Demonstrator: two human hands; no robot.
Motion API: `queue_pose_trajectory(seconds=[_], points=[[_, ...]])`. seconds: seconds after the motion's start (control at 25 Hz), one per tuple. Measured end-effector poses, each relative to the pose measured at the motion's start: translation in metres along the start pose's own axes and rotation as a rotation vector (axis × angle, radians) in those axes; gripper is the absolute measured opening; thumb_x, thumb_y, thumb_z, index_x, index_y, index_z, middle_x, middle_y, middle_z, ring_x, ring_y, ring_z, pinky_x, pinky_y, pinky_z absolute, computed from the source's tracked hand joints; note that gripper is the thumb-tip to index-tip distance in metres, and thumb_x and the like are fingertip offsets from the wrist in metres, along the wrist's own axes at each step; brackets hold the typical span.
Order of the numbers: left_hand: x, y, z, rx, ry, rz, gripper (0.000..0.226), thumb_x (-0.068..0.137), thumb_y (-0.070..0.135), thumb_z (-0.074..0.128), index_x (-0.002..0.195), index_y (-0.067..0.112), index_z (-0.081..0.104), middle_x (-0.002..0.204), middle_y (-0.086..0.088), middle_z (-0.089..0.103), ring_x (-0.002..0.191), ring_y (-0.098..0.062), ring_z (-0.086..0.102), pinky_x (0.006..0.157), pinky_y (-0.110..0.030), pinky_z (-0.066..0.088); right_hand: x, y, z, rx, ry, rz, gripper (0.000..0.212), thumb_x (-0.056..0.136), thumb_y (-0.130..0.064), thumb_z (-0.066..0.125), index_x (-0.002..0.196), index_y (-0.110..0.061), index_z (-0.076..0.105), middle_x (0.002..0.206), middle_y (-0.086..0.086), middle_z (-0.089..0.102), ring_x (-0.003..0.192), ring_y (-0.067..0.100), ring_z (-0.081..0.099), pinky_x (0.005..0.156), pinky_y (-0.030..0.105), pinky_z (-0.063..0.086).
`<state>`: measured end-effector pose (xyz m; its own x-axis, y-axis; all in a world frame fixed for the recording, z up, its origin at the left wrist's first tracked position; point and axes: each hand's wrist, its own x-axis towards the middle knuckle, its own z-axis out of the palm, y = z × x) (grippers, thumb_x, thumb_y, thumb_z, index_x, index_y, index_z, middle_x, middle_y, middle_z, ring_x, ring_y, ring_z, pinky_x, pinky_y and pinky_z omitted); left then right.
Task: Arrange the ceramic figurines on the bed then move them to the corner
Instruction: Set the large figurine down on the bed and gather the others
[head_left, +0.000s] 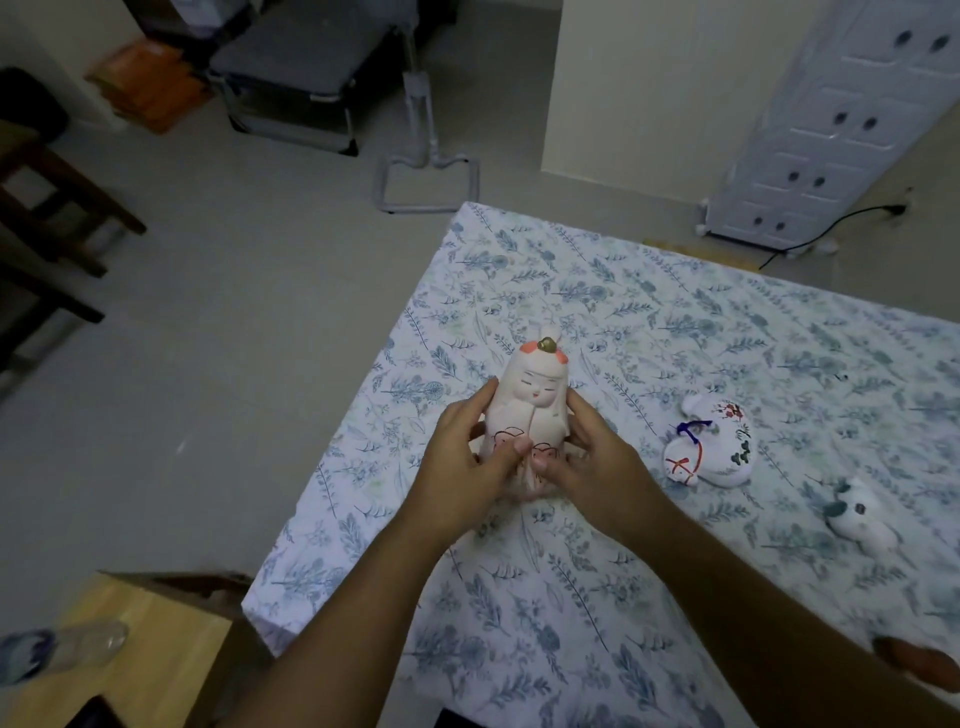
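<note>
Near the bed's (675, 322) left edge, both hands, left (462, 457) and right (592, 462), grip clamped round the doll (524, 410); best set it down upright, base flat, before letting go.

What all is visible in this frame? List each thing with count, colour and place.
Doll figurine: 1, white-pink, upright on the bed near its left edge, held on both sides.
Rabbit figurine: 1, white with painted marks, on the bed right of the doll.
Small figurine: 1, white and grey, on the bed, far right.
Bed: 1, white sheet with blue leaf print, centre and right.
Drawer unit: 1, white, top right.
Folding chair: 1, grey, top left-centre.
Dark wooden furniture: left edge, type unclear.
Bottle: 1, clear, bottom left.
Left hand: on the doll's left side.
Right hand: on the doll's right side.
</note>
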<state>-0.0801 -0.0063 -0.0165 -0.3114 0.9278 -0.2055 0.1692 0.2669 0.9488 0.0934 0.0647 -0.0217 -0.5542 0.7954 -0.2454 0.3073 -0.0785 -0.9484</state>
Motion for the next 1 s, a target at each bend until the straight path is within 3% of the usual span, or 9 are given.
queue_pose_trajectory(seconds=[0.08,0.16,0.32,0.64,0.72,0.84,0.92,1.0], points=[[-0.003,-0.005,-0.002,0.010,0.027,0.072,0.063,0.088,0.034,0.074,0.143,0.044,0.045,0.132,0.013,0.050,0.124,-0.007,0.052,0.094,-0.037,0.055,0.001,0.004,0.007,-0.028,0.029,-0.046,0.075,0.088,-0.013,0.073,0.143,-0.053,0.041,0.129,-0.024,0.065,0.119,0.002,0.063,0.093,0.029,0.057],[-0.009,-0.016,0.000,0.004,0.041,0.103,0.063,0.088,0.037,0.074,0.142,0.046,0.045,0.132,0.018,0.049,0.127,-0.009,0.050,0.096,-0.042,0.054,-0.002,0.011,0.012,-0.058,0.032,-0.078,0.077,0.088,-0.010,0.070,0.144,-0.052,0.039,0.133,-0.023,0.063,0.122,0.002,0.061,0.095,0.022,0.053],[-0.023,-0.034,0.009,0.035,0.056,0.159,0.063,0.089,0.042,0.071,0.143,0.047,0.039,0.137,0.024,0.044,0.134,-0.013,0.045,0.102,-0.043,0.050,-0.012,0.026,0.013,-0.046,0.018,-0.106,0.085,0.089,0.000,0.068,0.148,-0.050,0.034,0.141,-0.022,0.056,0.133,0.005,0.053,0.102,0.019,0.046],[-0.026,-0.034,0.011,0.077,0.047,0.168,0.066,0.091,0.050,0.067,0.148,0.040,0.036,0.143,0.021,0.044,0.137,-0.010,0.042,0.105,-0.046,0.047,-0.016,0.025,0.014,-0.028,0.003,-0.128,0.082,0.090,-0.007,0.069,0.153,-0.043,0.029,0.143,-0.026,0.053,0.134,0.003,0.051,0.106,0.026,0.046],[-0.031,-0.029,0.015,0.156,0.065,0.149,0.069,0.092,0.050,0.065,0.152,0.035,0.033,0.149,0.012,0.044,0.139,-0.009,0.040,0.107,-0.045,0.045,-0.021,0.022,0.011,-0.123,0.020,-0.182,0.075,0.091,-0.013,0.072,0.149,-0.042,0.036,0.140,-0.025,0.056,0.131,0.001,0.053,0.104,0.027,0.048],[-0.056,-0.019,0.026,0.285,0.216,0.162,0.070,0.096,0.050,0.059,0.154,0.025,0.029,0.160,0.004,0.032,0.147,-0.009,0.026,0.116,-0.041,0.033,-0.038,0.025,-0.002,-0.470,0.162,-0.120,0.064,0.095,-0.038,0.065,0.152,-0.028,0.038,0.150,-0.005,0.050,0.140,0.013,0.042,0.114,0.038,0.037],[-0.080,-0.013,0.041,0.353,0.305,0.228,0.067,0.098,0.045,0.057,0.154,0.023,0.029,0.161,0.005,0.029,0.149,-0.008,0.021,0.118,-0.038,0.027,-0.059,0.030,-0.021,-0.633,0.257,-0.119,0.061,0.097,-0.040,0.060,0.151,-0.020,0.041,0.153,0.000,0.048,0.142,0.016,0.038,0.114,0.035,0.031],[-0.103,-0.009,0.065,0.432,0.292,0.312,0.063,0.098,0.040,0.056,0.153,0.019,0.033,0.160,0.002,0.033,0.150,-0.011,0.023,0.119,-0.036,0.025,-0.083,0.038,-0.042,-0.736,0.299,-0.144,0.056,0.098,-0.038,0.059,0.149,-0.017,0.046,0.151,0.002,0.051,0.143,0.020,0.039,0.115,0.037,0.030]])
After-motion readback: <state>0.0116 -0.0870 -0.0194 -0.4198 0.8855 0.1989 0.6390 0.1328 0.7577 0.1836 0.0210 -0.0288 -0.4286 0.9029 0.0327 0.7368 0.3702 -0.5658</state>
